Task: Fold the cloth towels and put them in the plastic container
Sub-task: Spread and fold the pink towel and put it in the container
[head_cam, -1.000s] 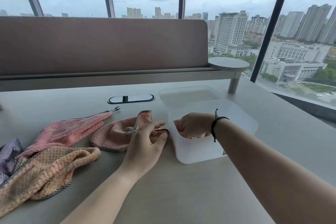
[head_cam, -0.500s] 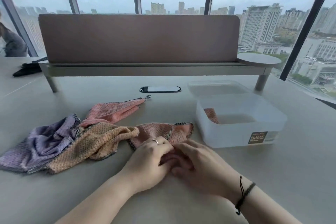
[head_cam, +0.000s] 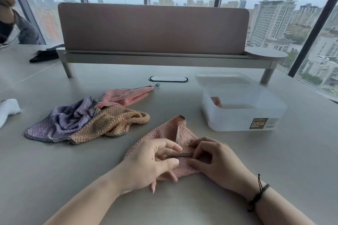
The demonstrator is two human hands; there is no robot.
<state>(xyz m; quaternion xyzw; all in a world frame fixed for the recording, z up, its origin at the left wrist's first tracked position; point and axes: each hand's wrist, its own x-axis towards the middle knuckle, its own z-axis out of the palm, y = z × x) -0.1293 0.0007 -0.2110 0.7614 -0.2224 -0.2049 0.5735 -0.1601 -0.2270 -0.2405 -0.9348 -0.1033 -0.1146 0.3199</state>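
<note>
Pink towel [head_cam: 165,134]: drawn from beside the plastic container [head_cam: 243,115] to the near worktop [head_cam: 274,160], still unfolded. Left hand [head_cam: 146,162] and right hand [head_cam: 217,160] each pinched its checked hem, a new fold starting. One folded towel [head_cam: 216,101] already sat inside the container.

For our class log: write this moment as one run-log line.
step: fold pink towel | left hand, right hand: pinch its checked edge | plastic container: open, one towel inside | three towels wait
</note>
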